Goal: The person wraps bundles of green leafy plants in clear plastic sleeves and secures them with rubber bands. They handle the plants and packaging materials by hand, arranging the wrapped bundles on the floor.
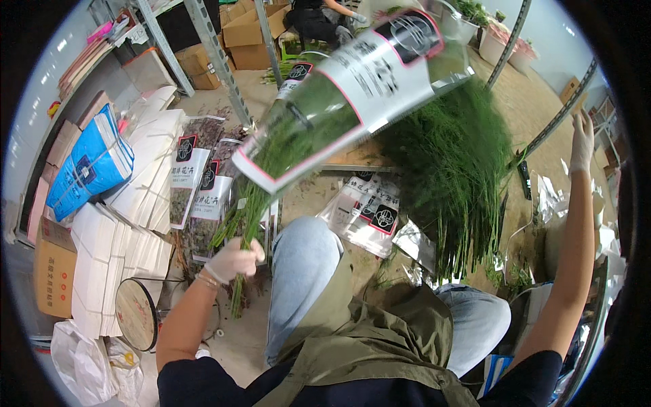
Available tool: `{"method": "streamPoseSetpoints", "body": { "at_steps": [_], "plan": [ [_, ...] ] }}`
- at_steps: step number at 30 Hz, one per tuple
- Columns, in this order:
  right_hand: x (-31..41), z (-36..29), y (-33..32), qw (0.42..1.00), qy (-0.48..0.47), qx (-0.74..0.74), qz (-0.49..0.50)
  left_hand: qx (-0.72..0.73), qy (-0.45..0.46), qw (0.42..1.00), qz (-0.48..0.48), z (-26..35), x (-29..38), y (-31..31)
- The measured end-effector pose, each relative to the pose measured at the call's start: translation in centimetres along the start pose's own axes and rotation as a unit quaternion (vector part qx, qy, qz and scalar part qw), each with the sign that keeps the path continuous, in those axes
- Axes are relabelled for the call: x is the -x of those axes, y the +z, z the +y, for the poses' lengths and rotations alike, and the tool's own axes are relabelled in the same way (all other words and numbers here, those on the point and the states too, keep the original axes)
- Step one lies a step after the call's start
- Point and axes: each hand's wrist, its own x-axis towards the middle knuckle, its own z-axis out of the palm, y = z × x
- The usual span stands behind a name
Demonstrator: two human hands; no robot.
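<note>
My left hand, in a pale glove, grips the stems of a bunch of feathery greenery. A clear plastic flower sleeve with a white printed panel and pink edging surrounds that bunch, which tilts up to the right and is partly blurred. My right hand, also gloved, is raised at the far right, near a slotted metal post. Its fingers are too small to show whether they hold anything. Between my arms, a large pile of loose feathery green stems hangs with its cut ends down.
Flat printed sleeves lie in front of my knees. Sleeved dark bunches stand at left, beside stacked white paper sheets and a blue package. A round stool is near my left arm. Another person sits beyond cardboard boxes.
</note>
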Motion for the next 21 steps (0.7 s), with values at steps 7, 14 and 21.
{"method": "streamPoseSetpoints", "body": {
  "at_steps": [7, 14, 21],
  "plan": [
    [2.5, 7.1, -6.3, 0.983, 0.015, 0.175, -0.049, 0.016, 0.037, 0.99, -0.136, 9.9, -8.9, -6.3],
    [10.5, 13.5, -12.6, 0.95, -0.014, 0.265, -0.163, -0.285, -0.022, 0.919, 0.27, 16.1, -14.5, -15.3],
    [21.2, 13.4, -12.8, 0.918, 0.047, 0.291, -0.265, -0.749, -0.022, 0.496, 0.438, 11.3, -21.1, -20.2]
  ]
}}
